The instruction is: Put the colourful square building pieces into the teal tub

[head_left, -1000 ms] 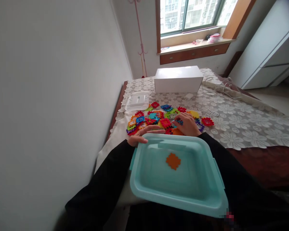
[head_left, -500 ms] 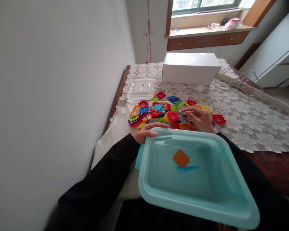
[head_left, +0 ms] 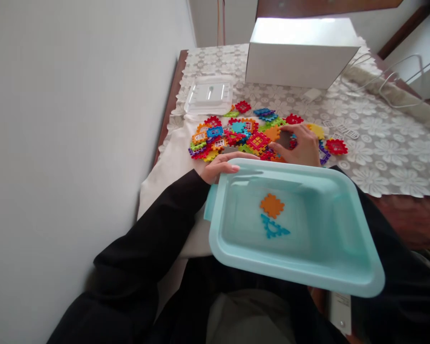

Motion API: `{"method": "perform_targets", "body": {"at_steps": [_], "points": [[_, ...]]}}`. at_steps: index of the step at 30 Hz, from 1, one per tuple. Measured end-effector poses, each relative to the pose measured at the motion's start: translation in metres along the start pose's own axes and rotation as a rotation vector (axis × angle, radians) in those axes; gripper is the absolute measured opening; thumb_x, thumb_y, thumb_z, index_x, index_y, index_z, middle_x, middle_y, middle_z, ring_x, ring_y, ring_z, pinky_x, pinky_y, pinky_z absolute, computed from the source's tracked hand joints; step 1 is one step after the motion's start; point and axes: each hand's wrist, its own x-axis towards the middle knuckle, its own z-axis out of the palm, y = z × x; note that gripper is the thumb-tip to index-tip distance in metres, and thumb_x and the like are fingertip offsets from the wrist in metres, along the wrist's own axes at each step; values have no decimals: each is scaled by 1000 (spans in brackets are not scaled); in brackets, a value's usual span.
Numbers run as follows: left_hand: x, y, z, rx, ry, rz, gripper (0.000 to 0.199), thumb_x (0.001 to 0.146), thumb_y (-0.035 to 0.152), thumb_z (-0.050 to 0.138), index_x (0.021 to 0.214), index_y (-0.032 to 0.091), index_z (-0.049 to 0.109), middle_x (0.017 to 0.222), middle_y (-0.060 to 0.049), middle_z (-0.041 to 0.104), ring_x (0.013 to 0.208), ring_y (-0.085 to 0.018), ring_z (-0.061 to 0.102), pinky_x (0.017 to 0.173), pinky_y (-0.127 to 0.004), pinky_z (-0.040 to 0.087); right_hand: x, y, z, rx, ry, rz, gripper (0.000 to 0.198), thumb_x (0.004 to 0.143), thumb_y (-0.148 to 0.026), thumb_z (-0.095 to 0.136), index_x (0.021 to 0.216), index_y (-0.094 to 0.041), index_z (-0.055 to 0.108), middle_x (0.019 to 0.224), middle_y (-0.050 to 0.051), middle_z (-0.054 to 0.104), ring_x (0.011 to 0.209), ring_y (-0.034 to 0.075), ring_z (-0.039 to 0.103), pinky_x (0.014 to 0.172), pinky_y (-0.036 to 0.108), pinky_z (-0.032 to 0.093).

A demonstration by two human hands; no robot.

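Observation:
My left hand (head_left: 220,167) is closed on the upper left rim of a pale turquoise plastic tub (head_left: 297,274), which is tilted toward me. Inside the tub lie an orange toothed building piece (head_left: 272,206) and a blue triangular piece (head_left: 273,227). Beyond the far rim, my right hand (head_left: 303,145) pinches another orange building piece (head_left: 273,133) between thumb and fingers, over a heap of colourful interlocking pieces. A red window piece (head_left: 258,141) lies just left of its thumb. The tub's rim partly hides the near side of the heap.
A clear plastic lid (head_left: 209,95) lies behind the heap on the left. A large white box (head_left: 301,62) stands at the back of the lace-covered table, with a white cable (head_left: 394,102) to its right. A red piece (head_left: 336,146) lies right of my hand. The wall rises on the left.
My view has tipped downward. The blue triangle in the tub has fallen flat from a more edge-on position. My right hand now has an orange piece at its fingertips.

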Motion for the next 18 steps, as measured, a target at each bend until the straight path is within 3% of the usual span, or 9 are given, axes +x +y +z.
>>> {"method": "perform_targets", "body": {"at_steps": [2,5,9,12,14,16,18], "points": [[0,-1,0,5,7,11,58,66,34,83,120,12,81,114,-15,83,95,-30,77,83,-37,58,5,1,-1,132,92,98,54,89,-61,84,118,-16,79,117,13,78,107,28,71,102,44,55],[1,-3,-2,15,3,32,60,67,34,81,123,13,81,118,-15,82,97,-30,77,88,-39,59,14,1,-10,509,169,243,63,87,-73,79,116,-17,75,110,12,79,98,24,74,95,41,59],[2,-2,-3,49,-3,57,61,67,35,80,123,12,82,121,-15,82,97,-29,77,89,-39,60,17,-10,-39,926,-85,303,74,92,-92,54,117,-24,70,117,8,76,113,23,74,98,47,58],[3,0,-3,68,1,53,60,67,34,81,123,12,82,118,-14,83,99,-30,77,93,-39,60,11,-21,-52,935,-279,298,90,75,-112,48,98,-29,70,111,7,77,117,33,74,97,58,60],[3,1,-3,71,5,46,61,66,35,82,122,12,82,116,-14,83,100,-30,77,93,-39,59,8,-24,-48,908,-304,334,89,70,-116,47,87,-32,70,109,7,78,114,38,73,97,64,62],[4,1,-3,75,9,38,61,65,35,82,122,12,82,115,-14,83,100,-31,77,93,-39,59,7,-20,-37,799,-217,322,76,85,-107,46,91,-37,74,115,5,79,118,37,71,106,65,59],[4,1,-4,82,13,32,62,65,35,82,123,12,82,115,-14,82,100,-31,77,92,-40,60,7,-8,-22,531,-129,200,54,98,-86,57,112,-38,78,136,1,74,135,35,62,125,63,46]]}}
